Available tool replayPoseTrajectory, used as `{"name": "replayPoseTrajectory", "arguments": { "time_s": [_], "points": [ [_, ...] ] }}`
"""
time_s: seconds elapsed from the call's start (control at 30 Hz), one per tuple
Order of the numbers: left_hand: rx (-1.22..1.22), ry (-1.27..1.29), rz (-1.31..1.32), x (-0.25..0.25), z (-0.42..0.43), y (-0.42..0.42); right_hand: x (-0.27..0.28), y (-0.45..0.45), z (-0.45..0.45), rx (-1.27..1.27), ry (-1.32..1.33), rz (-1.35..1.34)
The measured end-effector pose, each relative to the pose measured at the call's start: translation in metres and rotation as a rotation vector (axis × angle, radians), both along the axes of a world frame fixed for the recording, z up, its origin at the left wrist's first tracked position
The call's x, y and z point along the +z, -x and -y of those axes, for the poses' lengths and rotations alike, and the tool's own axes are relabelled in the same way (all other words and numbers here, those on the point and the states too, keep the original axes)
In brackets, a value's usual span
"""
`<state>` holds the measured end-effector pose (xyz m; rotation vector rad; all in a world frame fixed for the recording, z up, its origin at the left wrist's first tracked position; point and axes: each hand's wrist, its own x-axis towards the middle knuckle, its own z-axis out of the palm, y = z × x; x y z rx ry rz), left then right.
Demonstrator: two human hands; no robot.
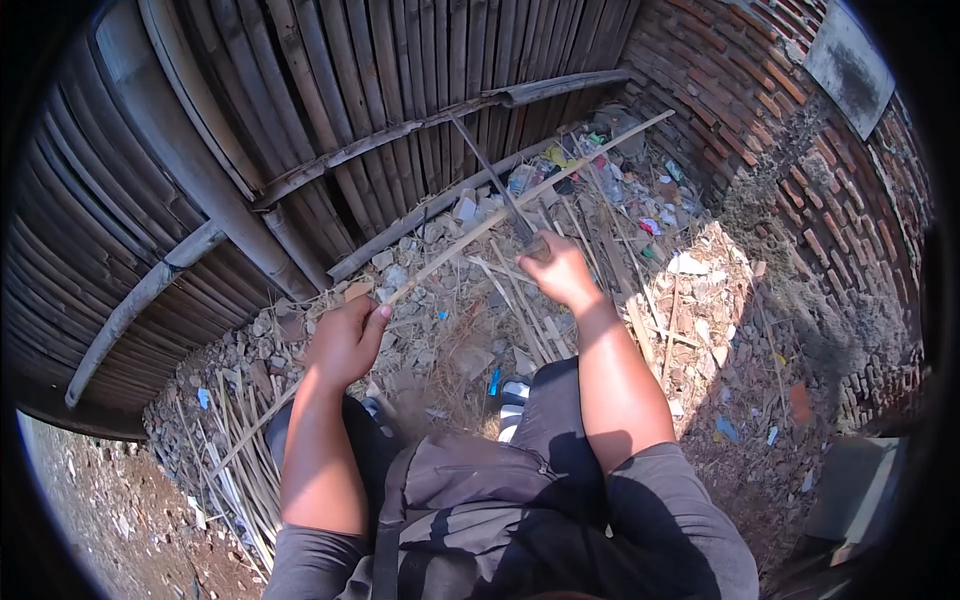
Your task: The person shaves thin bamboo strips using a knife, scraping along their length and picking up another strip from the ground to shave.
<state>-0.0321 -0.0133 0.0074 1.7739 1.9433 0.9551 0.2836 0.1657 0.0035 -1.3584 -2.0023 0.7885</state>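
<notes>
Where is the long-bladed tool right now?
In the head view, the long-bladed tool is upper centre, gripped in the right hand, pointing toward the slatted wall and crossing the pale strip held by the left hand.

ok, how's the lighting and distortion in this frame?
Head view: strong fisheye, black corners, bamboo wall bowing at the left; head view: hard-edged sun patch on the rubble beyond the right hand, deeper shade beside it; head view: bright sheen on the right forearm.
</notes>
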Motion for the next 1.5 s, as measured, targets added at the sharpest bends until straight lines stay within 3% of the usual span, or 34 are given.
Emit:
{"name": "replayPoseTrajectory", "arguments": {
  "time_s": [0.17, 0.27, 0.3, 0.4, 0.5, 0.57, 0.87, 1.0, 1.03, 1.13, 1.17, 1.3, 1.33, 1.4, 1.5],
  "points": [
    [-0.011, 0.053, 0.044, -0.011, 0.000, 0.005, 0.009, 0.034, 0.036, 0.258, 0.047, 0.334],
    [-0.019, 0.033, 0.065, -0.012, 0.001, 0.009, 0.004, 0.034, 0.034, 0.322, -0.114, 0.255],
    [-0.018, 0.030, 0.077, -0.011, 0.001, 0.009, 0.003, 0.028, 0.027, 0.278, -0.043, 0.218],
    [-0.016, 0.038, 0.094, -0.010, 0.000, 0.010, -0.012, 0.001, -0.002, 0.079, -0.202, 0.076],
    [-0.014, 0.023, 0.093, -0.006, -0.001, 0.010, 0.005, -0.015, -0.008, -0.058, 0.120, -0.068],
    [-0.013, 0.017, 0.076, -0.005, -0.001, 0.007, -0.011, -0.016, -0.016, -0.081, 0.118, -0.100],
    [0.006, 0.086, 0.073, -0.009, 0.000, 0.004, 0.014, 0.030, 0.032, 0.268, 0.032, 0.231],
    [0.000, 0.105, 0.091, -0.003, 0.002, 0.006, 0.008, 0.025, 0.026, 0.260, -0.086, 0.244],
    [0.004, 0.096, 0.100, -0.006, 0.001, 0.008, -0.004, 0.021, 0.022, 0.166, -0.267, 0.165],
    [0.012, 0.078, 0.099, -0.004, 0.000, 0.009, -0.003, -0.002, 0.004, 0.005, -0.098, 0.155],
    [0.014, 0.073, 0.094, -0.002, 0.001, 0.009, -0.023, -0.014, -0.018, 0.032, -0.144, 0.142],
    [0.016, 0.115, 0.033, 0.007, -0.001, 0.001, -0.016, -0.001, -0.004, -0.008, -0.158, 0.138],
    [0.009, 0.110, 0.033, 0.005, -0.002, 0.000, -0.007, 0.008, 0.001, 0.058, -0.010, 0.203],
    [-0.006, 0.098, 0.026, -0.003, -0.003, -0.001, 0.005, 0.029, 0.021, 0.164, 0.014, 0.276],
    [-0.013, 0.090, 0.010, -0.003, -0.001, -0.001, 0.004, 0.047, 0.045, 0.361, -0.129, 0.340]
  ]
}}
